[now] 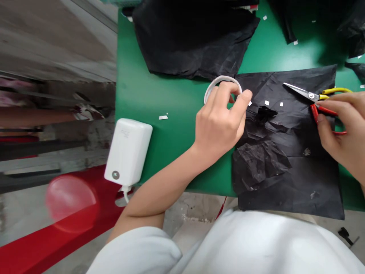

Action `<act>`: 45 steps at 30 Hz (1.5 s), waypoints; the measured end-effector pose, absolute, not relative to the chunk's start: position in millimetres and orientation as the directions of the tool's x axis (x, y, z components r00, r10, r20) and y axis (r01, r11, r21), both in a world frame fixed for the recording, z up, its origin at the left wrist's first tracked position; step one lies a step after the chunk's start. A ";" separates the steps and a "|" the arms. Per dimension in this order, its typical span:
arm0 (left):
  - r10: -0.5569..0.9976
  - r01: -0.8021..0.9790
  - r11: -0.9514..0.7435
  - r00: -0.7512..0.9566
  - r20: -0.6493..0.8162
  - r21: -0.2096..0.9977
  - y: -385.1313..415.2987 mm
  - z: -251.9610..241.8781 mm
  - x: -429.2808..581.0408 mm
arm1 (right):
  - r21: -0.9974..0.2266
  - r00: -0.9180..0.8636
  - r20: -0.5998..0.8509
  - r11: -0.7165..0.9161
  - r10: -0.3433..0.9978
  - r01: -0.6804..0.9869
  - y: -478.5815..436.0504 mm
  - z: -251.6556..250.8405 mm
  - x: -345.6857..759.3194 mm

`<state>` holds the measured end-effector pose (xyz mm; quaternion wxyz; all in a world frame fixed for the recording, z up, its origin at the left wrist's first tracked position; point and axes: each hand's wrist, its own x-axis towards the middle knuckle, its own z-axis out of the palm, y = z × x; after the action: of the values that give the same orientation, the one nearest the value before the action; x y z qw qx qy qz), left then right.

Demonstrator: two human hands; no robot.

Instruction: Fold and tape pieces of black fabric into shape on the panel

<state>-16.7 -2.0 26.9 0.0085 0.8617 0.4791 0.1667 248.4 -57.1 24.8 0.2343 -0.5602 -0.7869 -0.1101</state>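
My left hand [219,120] grips a narrow white ring [220,78], which looks like a roll of tape, with the fingers curled over it. A small white square [250,103] shows at its thumb and fingertip. In my right hand [346,131] is a pair of scissors [305,93] with one yellow and one red handle, the blades pointing left. Whether the blade tips are parted is hard to make out. Both hands hover over or beside a creased black sheet [288,182]. On the sheet lie white squares [267,102] and a crumpled black scrap [266,114].
A larger black bag-like piece [194,45] covers the back of the green table [176,144]. A white power bank [129,150] with a cable sits at the left edge. A red stool or bench [65,224] stands below. Another person's arm [40,115] shows far left.
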 end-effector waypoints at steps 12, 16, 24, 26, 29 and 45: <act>0.630 0.521 -0.771 0.545 0.554 0.365 -12.2 23.8 -7.6 | -0.247 -0.426 0.244 0.481 0.871 0.841 -62.2 26.8 212.6; 0.622 0.461 -0.782 0.531 0.576 0.419 -13.2 23.8 -5.6 | -0.311 -0.395 0.248 0.459 0.885 0.832 -62.2 24.6 201.1; 0.623 0.364 -0.781 0.505 0.598 0.507 -15.2 21.6 -4.6 | -0.489 -0.321 0.316 0.443 0.893 0.751 -57.1 21.6 196.6; 0.639 0.351 -0.766 0.506 0.580 0.538 -16.7 23.8 -4.4 | -0.577 -0.266 0.272 0.378 0.925 0.724 -57.3 25.4 195.8; 0.684 0.307 -0.715 0.494 0.537 0.628 -18.8 27.5 -3.9 | -0.755 -0.169 0.158 0.229 0.973 0.614 -59.1 31.4 193.9; 0.901 0.018 0.009 0.434 -0.016 1.000 -29.6 29.4 4.8 | -0.938 -0.166 -0.111 -0.049 0.980 0.343 -67.3 34.5 188.0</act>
<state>4.8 -29.6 29.4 0.5978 0.5996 0.3833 0.3690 188.0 -67.3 34.5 0.3383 -0.5502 -0.6010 0.4708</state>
